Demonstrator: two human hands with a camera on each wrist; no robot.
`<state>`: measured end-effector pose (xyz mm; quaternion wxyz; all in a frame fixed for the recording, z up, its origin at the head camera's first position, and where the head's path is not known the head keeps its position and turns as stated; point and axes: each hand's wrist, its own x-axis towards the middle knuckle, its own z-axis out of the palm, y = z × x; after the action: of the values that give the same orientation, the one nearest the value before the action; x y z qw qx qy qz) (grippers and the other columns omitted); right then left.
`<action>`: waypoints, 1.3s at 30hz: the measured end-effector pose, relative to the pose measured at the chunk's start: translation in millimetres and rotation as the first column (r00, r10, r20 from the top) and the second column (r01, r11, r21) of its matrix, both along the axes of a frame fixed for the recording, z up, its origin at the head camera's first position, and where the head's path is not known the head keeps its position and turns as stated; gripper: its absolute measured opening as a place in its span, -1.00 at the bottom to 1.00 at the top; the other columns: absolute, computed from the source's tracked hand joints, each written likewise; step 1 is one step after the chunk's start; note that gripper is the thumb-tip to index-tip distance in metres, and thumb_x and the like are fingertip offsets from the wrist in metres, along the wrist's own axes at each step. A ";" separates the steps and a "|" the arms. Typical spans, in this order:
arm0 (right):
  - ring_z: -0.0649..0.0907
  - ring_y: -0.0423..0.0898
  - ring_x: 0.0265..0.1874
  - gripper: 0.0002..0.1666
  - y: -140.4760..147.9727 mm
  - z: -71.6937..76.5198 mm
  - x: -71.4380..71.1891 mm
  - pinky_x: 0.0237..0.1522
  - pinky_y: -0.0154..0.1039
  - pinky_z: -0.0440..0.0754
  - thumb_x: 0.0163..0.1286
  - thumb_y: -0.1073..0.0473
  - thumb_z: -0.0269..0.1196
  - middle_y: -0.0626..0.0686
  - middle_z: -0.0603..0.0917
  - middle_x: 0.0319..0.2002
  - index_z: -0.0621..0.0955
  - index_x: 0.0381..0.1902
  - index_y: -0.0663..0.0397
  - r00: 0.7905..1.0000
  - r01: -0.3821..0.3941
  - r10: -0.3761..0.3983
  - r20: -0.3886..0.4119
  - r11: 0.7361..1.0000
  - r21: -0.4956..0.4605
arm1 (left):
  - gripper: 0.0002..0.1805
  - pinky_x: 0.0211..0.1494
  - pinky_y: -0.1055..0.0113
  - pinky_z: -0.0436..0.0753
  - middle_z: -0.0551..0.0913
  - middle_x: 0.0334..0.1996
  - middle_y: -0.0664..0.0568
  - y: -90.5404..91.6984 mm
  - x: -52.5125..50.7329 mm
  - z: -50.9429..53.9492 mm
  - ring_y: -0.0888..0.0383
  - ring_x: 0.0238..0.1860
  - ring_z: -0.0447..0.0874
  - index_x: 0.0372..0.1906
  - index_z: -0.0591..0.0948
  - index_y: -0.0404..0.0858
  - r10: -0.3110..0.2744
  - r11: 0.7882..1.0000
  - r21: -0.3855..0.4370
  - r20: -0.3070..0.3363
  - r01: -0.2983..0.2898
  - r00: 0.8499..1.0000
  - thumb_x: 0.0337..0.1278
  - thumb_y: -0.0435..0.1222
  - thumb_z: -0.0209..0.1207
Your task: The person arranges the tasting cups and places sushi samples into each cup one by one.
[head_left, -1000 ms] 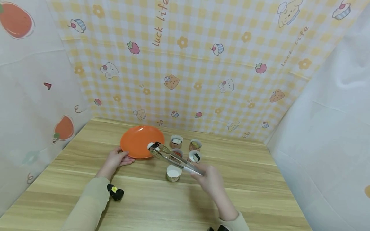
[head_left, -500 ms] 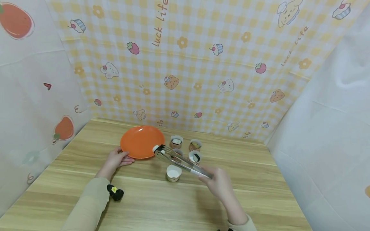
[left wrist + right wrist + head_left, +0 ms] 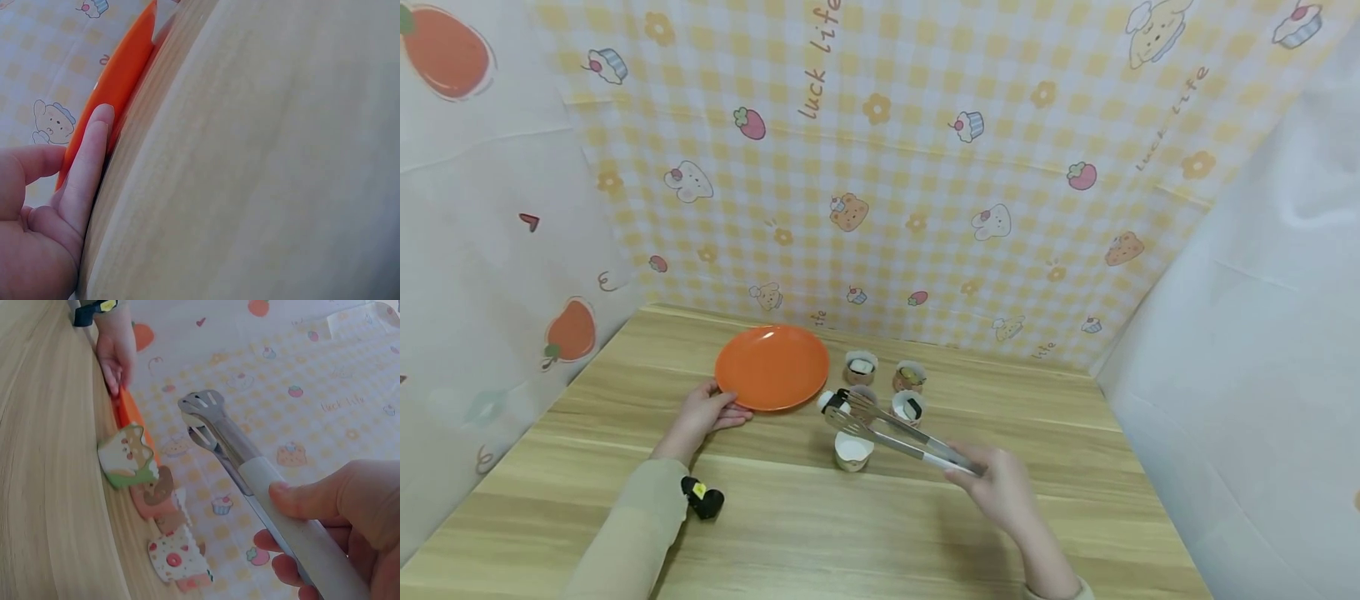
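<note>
My left hand (image 3: pixel 703 414) pinches the near left rim of an orange plate (image 3: pixel 772 367), thumb above and straight fingers underneath, as the left wrist view also shows. In my right hand (image 3: pixel 1000 483) is a pair of metal tongs (image 3: pixel 917 442) with light handle grips. Their tips hold a small black and white piece (image 3: pixel 833 403), perhaps a rice ball, in the air right of the plate. Just below it stands a white-lined paper cup (image 3: pixel 853 450) with nothing visible inside. Another cup (image 3: pixel 862 393) is partly hidden behind the tongs.
Behind the tongs stand more paper cups: one with a white piece (image 3: pixel 861 367), one with yellow-green food (image 3: pixel 910 377), and one with a black and white piece (image 3: pixel 912 408). A patterned cloth (image 3: pixel 880 167) hangs at the back of the wooden table (image 3: pixel 820 533).
My right hand has moved right and toward me, carrying the tongs and the piece from over the plate's right edge to near the front cup. The left hand stays on the plate.
</note>
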<state>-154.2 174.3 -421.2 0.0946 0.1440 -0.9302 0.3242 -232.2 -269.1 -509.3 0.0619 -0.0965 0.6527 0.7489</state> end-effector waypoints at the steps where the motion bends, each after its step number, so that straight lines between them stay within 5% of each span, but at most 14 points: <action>1: 0.66 -0.20 -0.39 -0.61 2.3 -0.4 0.3 -0.37 -0.25 0.63 -0.01 0.25 0.50 -0.02 0.75 -0.26 0.75 -0.14 0.01 1.000 -0.002 0.002 0.001 1.000 -0.004 | -0.48 -0.22 0.24 0.73 0.68 -0.41 -0.15 0.1 -0.1 0.4 0.06 -0.39 0.74 0.35 0.02 -0.55 -0.001 1.000 0.002 0.000 0.001 1.000 0.47 -0.39 -0.15; 9: 0.60 -0.27 -0.50 -0.60 17.1 -0.2 4.4 -0.49 -0.35 0.59 0.00 0.27 0.49 -0.01 0.74 -0.27 0.75 -0.12 0.00 0.999 -0.026 0.026 0.019 1.000 -0.012 | -0.46 -0.23 0.22 0.73 0.68 -0.41 -0.16 0.4 -0.1 1.8 0.05 -0.40 0.74 0.36 0.00 -0.55 0.002 1.000 0.020 0.005 -0.002 1.000 0.47 -0.39 -0.13; 22: 0.69 -0.22 -0.37 -0.58 33.1 -3.2 12.2 -0.34 -0.30 0.67 -0.01 0.25 0.49 0.00 0.74 -0.23 0.73 -0.11 0.07 0.999 -0.026 0.025 0.024 0.999 0.035 | -0.43 -0.25 0.26 0.73 0.68 -0.45 -0.11 -0.5 -3.1 0.0 0.08 -0.42 0.74 0.39 -0.06 -0.57 0.001 0.999 0.032 0.008 -0.002 1.000 0.47 -0.41 -0.15; 39: 0.66 -0.27 -0.41 -0.57 40.2 -6.4 15.7 -0.42 -0.40 0.63 -0.01 0.26 0.48 0.02 0.74 -0.22 0.72 -0.09 0.10 0.997 -0.065 0.063 0.043 0.997 0.043 | -0.37 -0.25 0.26 0.73 0.69 -0.44 -0.16 0.1 -1.5 1.3 0.08 -0.42 0.74 0.43 -0.14 -0.55 0.000 0.999 0.032 0.014 0.000 1.000 0.46 -0.42 -0.14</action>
<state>-138.5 214.5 -427.6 0.0615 0.1690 -0.9338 0.3092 -233.7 -269.0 -508.0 0.0681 -0.1009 0.6401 0.7586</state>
